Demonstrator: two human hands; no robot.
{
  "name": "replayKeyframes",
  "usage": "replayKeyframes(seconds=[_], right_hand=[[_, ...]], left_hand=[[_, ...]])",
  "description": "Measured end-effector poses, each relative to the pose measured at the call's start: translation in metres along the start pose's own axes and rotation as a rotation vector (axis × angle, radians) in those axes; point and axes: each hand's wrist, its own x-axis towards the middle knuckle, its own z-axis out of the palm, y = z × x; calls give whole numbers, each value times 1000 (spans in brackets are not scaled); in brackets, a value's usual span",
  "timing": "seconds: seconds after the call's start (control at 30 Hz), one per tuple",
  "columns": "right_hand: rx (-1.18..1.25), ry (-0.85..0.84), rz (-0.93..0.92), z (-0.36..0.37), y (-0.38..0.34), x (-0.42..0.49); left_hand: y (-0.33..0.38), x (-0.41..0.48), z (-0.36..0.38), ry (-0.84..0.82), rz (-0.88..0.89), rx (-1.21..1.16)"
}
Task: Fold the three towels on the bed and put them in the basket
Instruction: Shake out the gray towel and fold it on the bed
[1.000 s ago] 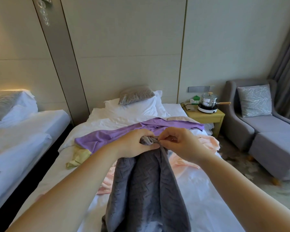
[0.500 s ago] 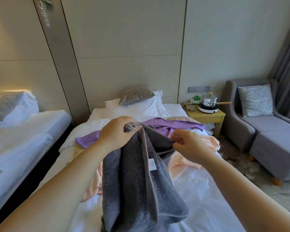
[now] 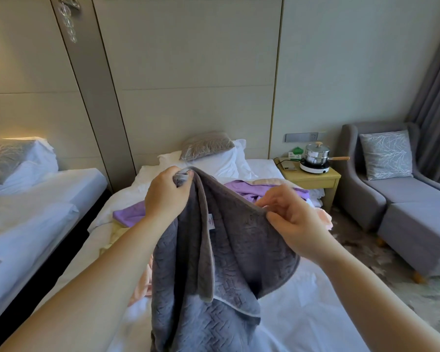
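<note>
A grey textured towel hangs in the air above the white bed. My left hand grips one bunched corner of it, held high. Lower and to the right, my right hand pinches the towel's top edge, which stretches between the two hands. Behind the grey towel a purple towel lies crumpled across the bed. A pink towel lies under it, showing at the right and lower left. A pale yellow cloth peeks out at the left. No basket is in view.
Pillows sit at the bed's head. A second bed stands at the left across a dark gap. A wooden nightstand with a steel pot stands at the right, then a grey armchair and curtain.
Both hands have moved apart along the grey towel's edge. The left hand rose and went left with its corner, the right slid to the right, spreading the towel open.
</note>
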Motion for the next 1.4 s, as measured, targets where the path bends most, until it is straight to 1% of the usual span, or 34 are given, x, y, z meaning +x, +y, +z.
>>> replayKeyframes(seconds=[0.07, 0.1, 0.2, 0.3, 0.4, 0.43, 0.5, 0.57, 0.6, 0.67, 0.73, 0.77, 0.8, 0.87, 0.93, 1.0, 1.07, 1.13, 1.23, 1.3, 1.4], right_hand=[[-188, -24, 5, 12, -1, -2], [-230, -43, 29, 21, -1, -3], [-202, -70, 116, 52, 0, -6], [-230, -56, 133, 75, -4, -10], [-424, -19, 134, 93, -5, -12], [-492, -3, 130, 98, -5, -12], [-548, 14, 89, 105, -6, -9], [-498, 4, 53, 104, -3, -4], [-422, 12, 64, 100, 1, -2], [-198, 93, 179, 84, 9, 1], [36, 196, 335, 65, 19, 3], [100, 223, 393, 58, 27, 3], [110, 216, 440, 52, 35, 1], [60, 123, 503, 50, 52, -9], [10, -41, 538, 54, 71, -26], [-99, -206, 568, 60, 91, -50], [-253, -327, 586, 68, 112, -75], [-328, -422, 636, 83, 132, -101], [-360, -479, 730, 107, 161, -139], [-373, -479, 782, 120, 180, -160], [-414, -503, 843, 130, 204, -179]], left_hand=[[5, 0, 3, -14, -3, -35], [8, 0, 5, -19, 6, -46], [17, -3, 10, 5, 34, -59], [25, -4, 13, 83, 33, -86], [35, -6, 12, 144, 21, -133], [37, -7, 12, 147, 21, -145], [40, -6, 10, 123, 27, -147], [36, -4, 5, 89, 30, -174], [31, -2, 2, 72, 27, -185], [12, 1, -6, 18, -24, -180], [-12, -1, -10, -64, -126, -171], [-25, -6, -9, -107, -180, -166], [-38, -12, -6, -145, -224, -162], [-65, -32, 1, -220, -301, -131], [-94, -58, 8, -327, -382, -44], [-125, -89, 15, -435, -452, 65], [-154, -125, 22, -522, -584, 150], [-177, -164, 31, -610, -705, 176], [-199, -218, 41, -681, -762, 162], [-210, -245, 43, -667, -760, 213], [-222, -270, 43, -605, -762, 312]])
